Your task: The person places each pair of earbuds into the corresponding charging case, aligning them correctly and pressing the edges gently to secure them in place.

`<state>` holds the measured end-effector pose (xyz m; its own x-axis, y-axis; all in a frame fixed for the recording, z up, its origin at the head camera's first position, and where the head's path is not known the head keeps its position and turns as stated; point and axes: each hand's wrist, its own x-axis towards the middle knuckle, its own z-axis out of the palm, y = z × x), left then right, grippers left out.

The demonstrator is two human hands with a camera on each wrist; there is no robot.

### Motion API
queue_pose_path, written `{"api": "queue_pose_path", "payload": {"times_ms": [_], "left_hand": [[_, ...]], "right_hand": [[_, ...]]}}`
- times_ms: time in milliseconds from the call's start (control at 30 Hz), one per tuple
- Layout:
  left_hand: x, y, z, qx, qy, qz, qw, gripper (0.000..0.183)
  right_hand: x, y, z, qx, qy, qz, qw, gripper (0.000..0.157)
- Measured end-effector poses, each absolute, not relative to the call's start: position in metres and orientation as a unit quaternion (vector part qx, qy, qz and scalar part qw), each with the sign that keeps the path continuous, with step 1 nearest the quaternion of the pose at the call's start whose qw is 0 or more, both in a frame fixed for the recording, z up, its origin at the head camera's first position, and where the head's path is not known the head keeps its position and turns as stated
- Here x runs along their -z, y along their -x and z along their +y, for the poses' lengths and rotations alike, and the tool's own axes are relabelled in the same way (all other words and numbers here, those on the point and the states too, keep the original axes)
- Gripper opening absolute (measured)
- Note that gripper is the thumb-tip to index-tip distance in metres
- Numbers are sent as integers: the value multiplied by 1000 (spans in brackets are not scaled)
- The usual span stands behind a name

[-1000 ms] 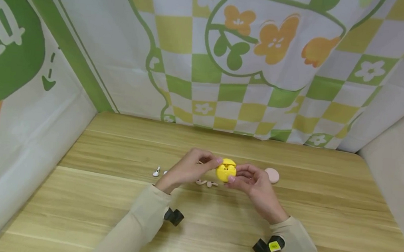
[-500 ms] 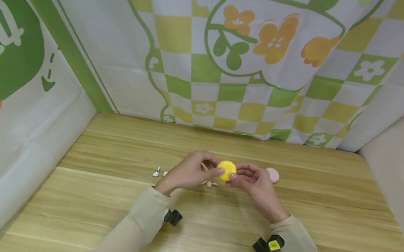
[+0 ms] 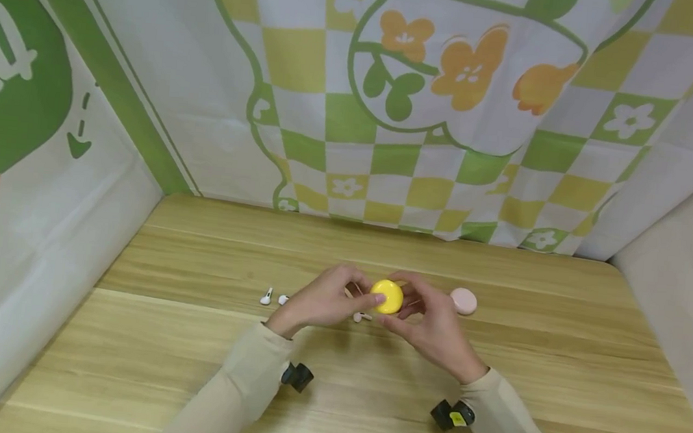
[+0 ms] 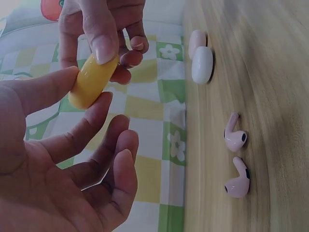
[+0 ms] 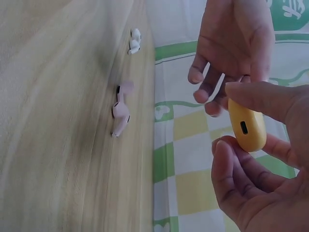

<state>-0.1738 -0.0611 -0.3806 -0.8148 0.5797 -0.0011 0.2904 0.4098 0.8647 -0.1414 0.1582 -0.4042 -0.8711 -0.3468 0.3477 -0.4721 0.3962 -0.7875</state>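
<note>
One yellow earbud case (image 3: 393, 295), held up mid-air

Left hand (image 3: 325, 298) has it pinched between thumb and index finger, right hand (image 3: 440, 326) is gripping it too, clear of the wooden table (image 3: 366, 411). Charging port (image 5: 244, 127) shows on its edge. Two pink earbuds (image 4: 236, 141) lie below, white earbuds (image 3: 266, 297) further left, white case (image 4: 203, 65) by a pink case (image 3: 463, 301) over right.

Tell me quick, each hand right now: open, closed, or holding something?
Left hand: holding the yellow case in a pinch.
Right hand: also holding the yellow case, gripping it from the other side.
</note>
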Motion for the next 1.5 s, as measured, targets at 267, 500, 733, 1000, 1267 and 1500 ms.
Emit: {"api": "queue_pose_path", "payload": {"times_ms": [267,500,733,1000,1267,1500], "left_hand": [[380,175,-67,-460,-247,837,164,30],[379,178,-83,-439,-209,864,135,33],[381,179,-97,-430,-192,871,139,38],[381,179,-110,-433,-174,875,133,38],[384,180,-113,-440,-186,868,133,38],[385,179,-114,-441,-190,867,132,38]], "right_hand": [[404,146,168,-454,-249,-853,74,59],[400,154,211,-387,-187,-900,68,59],[401,160,271,-333,-114,-936,20,60],[421,166,322,-277,-90,-957,15,59],[437,167,342,-283,-62,-957,-14,61],[443,167,347,-316,-39,-947,-33,62]]}}
